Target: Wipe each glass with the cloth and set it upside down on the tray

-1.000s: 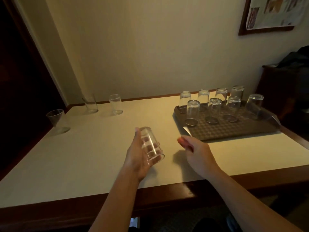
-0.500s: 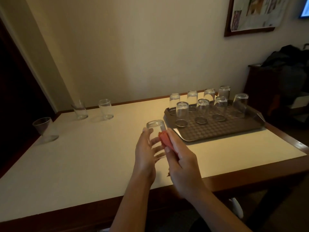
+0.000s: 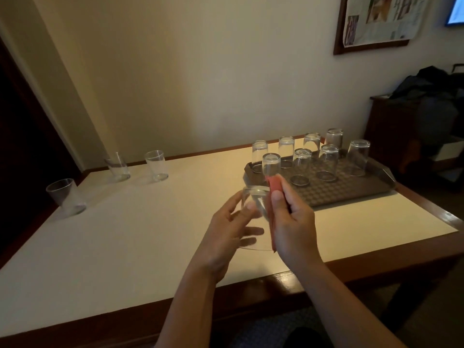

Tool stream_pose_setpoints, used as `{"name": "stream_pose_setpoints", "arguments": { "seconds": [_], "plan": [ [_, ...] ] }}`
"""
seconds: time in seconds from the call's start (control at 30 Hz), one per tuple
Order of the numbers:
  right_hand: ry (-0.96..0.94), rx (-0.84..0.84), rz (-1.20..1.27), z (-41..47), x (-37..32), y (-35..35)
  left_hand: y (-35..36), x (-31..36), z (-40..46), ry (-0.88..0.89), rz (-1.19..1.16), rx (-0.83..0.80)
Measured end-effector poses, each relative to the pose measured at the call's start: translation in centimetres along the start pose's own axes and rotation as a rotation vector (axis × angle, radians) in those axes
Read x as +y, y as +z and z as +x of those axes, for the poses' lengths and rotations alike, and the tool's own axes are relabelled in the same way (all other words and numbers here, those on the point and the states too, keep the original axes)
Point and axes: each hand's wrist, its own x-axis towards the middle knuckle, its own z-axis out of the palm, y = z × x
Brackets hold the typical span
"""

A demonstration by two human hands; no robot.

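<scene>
My left hand (image 3: 229, 232) grips a clear glass (image 3: 254, 207) held upside down above the table, base up. My right hand (image 3: 292, 222) pinches a red cloth (image 3: 274, 184) and presses it against the glass's right side. A brown tray (image 3: 351, 190) at the right back of the table carries several glasses standing upside down (image 3: 327, 160). Three upright glasses wait at the left: one near the left edge (image 3: 65, 197) and two by the wall (image 3: 117, 167) (image 3: 157, 165).
The white-topped table (image 3: 125, 234) has a dark wooden rim. A dark cabinet (image 3: 391, 126) with dark clothing or a bag on it stands at the right. A framed picture (image 3: 376, 18) hangs on the wall.
My left hand lifted the glass and turned it base up. My right hand came in with the red cloth and now presses it on the glass.
</scene>
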Motion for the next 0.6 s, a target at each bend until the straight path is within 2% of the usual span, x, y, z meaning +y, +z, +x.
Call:
{"name": "stream_pose_setpoints", "arguments": {
  "seconds": [0.07,0.17,0.2,0.27,0.33,0.37,0.43,0.53,0.6],
  "plan": [
    [0.004,-0.053,0.029,-0.4,-0.5,0.5,0.5,0.3,0.1,0.078,-0.02,0.089],
    [-0.071,-0.122,-0.105,-2.7,-0.2,1.4,0.9,0.4,0.1,0.107,-0.046,0.237],
    [-0.083,-0.118,-0.128,-2.9,-0.1,1.4,0.8,0.3,0.1,0.07,-0.064,0.212],
    [-0.053,-0.093,-0.074,-1.6,-0.2,0.8,0.2,0.1,-0.1,-0.002,-0.056,0.058],
    [-0.025,-0.044,0.008,0.0,-0.4,0.0,-0.3,0.2,-0.2,-0.001,-0.042,-0.066],
    [-0.027,-0.025,0.043,0.4,-0.7,-0.2,-0.2,0.3,-0.1,0.028,-0.06,-0.074],
    [-0.037,-0.028,0.048,-0.4,-1.0,0.5,0.2,0.6,0.1,0.101,-0.065,0.009],
    [-0.093,-0.044,-0.086,-3.6,-0.2,1.8,0.4,0.7,0.6,0.155,0.052,0.147],
    [-0.076,-0.002,-0.097,-3.4,0.1,1.5,0.3,0.8,0.4,0.082,0.048,0.043]
  ]
}}
